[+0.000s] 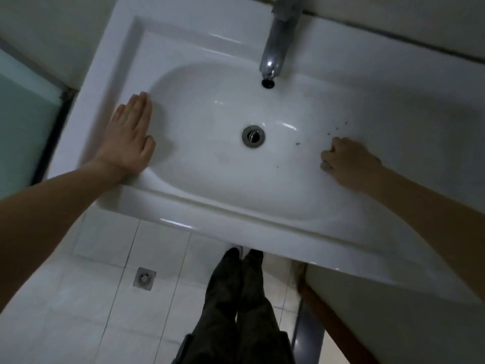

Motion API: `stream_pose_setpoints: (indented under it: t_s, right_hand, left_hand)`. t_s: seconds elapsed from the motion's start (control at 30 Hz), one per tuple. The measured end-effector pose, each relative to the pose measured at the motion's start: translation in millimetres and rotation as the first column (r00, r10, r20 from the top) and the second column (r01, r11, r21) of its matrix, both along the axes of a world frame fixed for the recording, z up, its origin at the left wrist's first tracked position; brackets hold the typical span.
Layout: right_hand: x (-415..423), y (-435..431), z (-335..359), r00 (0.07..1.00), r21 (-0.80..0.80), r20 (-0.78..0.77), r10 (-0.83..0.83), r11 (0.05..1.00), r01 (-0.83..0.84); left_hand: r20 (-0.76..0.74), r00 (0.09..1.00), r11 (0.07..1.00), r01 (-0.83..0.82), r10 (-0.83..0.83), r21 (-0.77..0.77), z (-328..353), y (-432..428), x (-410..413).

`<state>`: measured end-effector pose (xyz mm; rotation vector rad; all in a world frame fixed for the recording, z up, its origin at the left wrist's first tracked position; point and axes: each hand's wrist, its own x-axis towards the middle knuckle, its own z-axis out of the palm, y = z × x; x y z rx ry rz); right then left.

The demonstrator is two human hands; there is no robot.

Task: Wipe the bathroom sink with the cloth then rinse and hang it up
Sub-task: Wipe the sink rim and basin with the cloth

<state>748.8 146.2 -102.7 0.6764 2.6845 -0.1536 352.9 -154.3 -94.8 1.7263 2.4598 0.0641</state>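
White glazed ceramic sink (183,214), glossy and rectangular, with an oval basin (210,106) whose long axis runs from its left edge to its right edge. A chrome faucet (278,43) at the back edge points its spout towards the round metal drain (253,136). The left hand (131,137) lies flat on the basin's left rim, fingers straight and together. The right hand (346,161) rests on the right slope, fingers curled under; a grey scrap (326,167) shows beneath them, perhaps the cloth, too blurred to tell. Dark specks (328,133) dot the glaze just beside it.

White tiled floor (78,298) with a square drain (144,278); frosted glass panel (18,122) left.
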Motion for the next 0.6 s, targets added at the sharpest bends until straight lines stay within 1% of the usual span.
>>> stream_pose_setpoints:
  t_s: [0.03,0.07,0.13,0.17,0.2,0.23,0.27,0.3,0.33,0.37,0.4,0.43,0.5,0.53,0.57,0.6]
  right_hand:
    - [-5.3,2.5,-7.2,1.000,0.095,-0.011,0.000,0.995,0.001]
    - [-10.1,-3.6,-13.7,1.000,0.141,-0.004,-0.016,0.990,0.016]
    - [-18.8,-40.0,-33.6,1.000,0.107,-0.028,0.005,0.994,-0.002]
    - [-28.2,-66.4,-40.6,0.993,0.036,-0.117,0.001,0.999,0.003]
    - [-44.0,-95.1,-39.4,0.972,-0.151,-0.196,-0.126,0.984,0.097]
    - [-64.3,-119.9,-36.0,0.938,-0.352,-0.207,-0.277,0.916,0.193]
    - [-87.5,-138.4,-30.6,0.900,-0.549,-0.183,-0.395,0.801,0.240]
    - [-108.8,-152.2,-29.1,0.883,-0.679,-0.154,-0.443,0.697,0.231]
    - [-125.1,-160.7,-28.7,0.869,-0.759,-0.145,-0.473,0.617,0.210]
    - [-134.9,-165.2,-28.4,0.868,-0.801,-0.134,-0.479,0.568,0.190]
    - [-136.6,-165.0,-26.4,0.877,-0.816,-0.130,-0.462,0.553,0.170]
    - [-130.1,-161.9,-22.9,0.898,-0.808,-0.151,-0.414,0.574,0.129]
    - [-93.7,-143.2,-15.6,0.945,-0.728,-0.180,-0.273,0.683,0.059]
    - [-68.9,-126.4,-12.6,0.972,-0.656,-0.161,-0.173,0.755,0.026]
    - [-43.7,-106.5,-8.0,0.986,-0.572,-0.129,-0.106,0.820,0.014]
    - [-20.0,-82.6,-1.4,0.993,-0.477,-0.089,-0.079,0.878,0.027]
  left_hand:
    - [0.003,1.000,1.000,0.003,-0.003,0.000,-1.4,1.2,-0.4]
    - [0.000,1.000,1.000,0.002,-0.002,0.004,-2.7,2.0,-0.9]
    - [-0.011,1.000,1.000,0.012,-0.012,0.014,-4.5,1.7,-2.0]
    - [-0.011,1.000,1.000,0.017,-0.017,0.014,-5.5,0.7,-2.2]
    - [-0.011,1.000,1.000,0.018,-0.018,0.011,-7.0,0.1,-3.1]
    - [-0.012,1.000,1.000,0.015,-0.015,0.014,-8.9,-0.5,-4.0]
    - [-0.013,1.000,1.000,0.012,-0.011,0.024,-10.4,-0.2,-5.3]
    - [-0.014,1.000,0.999,0.016,-0.016,0.037,-11.7,0.7,-7.1]
    - [-0.016,1.000,0.999,0.024,-0.023,0.045,-12.9,1.5,-8.2]
    - [-0.016,0.999,0.998,0.029,-0.028,0.051,-13.3,1.8,-8.5]
    - [-0.013,0.999,0.998,0.031,-0.030,0.057,-13.6,1.6,-8.6]
    - [-0.008,1.000,0.997,0.031,-0.031,0.066,-13.7,1.5,-8.2]
    - [0.000,0.999,0.996,0.033,-0.033,0.085,-12.7,1.6,-6.9]
    - [0.001,0.999,0.995,0.041,-0.041,0.091,-12.0,2.3,-7.0]
    - [0.005,0.999,0.995,0.048,-0.049,0.090,-11.9,2.6,-7.0]
    - [0.010,0.999,0.995,0.049,-0.050,0.085,-12.0,3.2,-7.0]
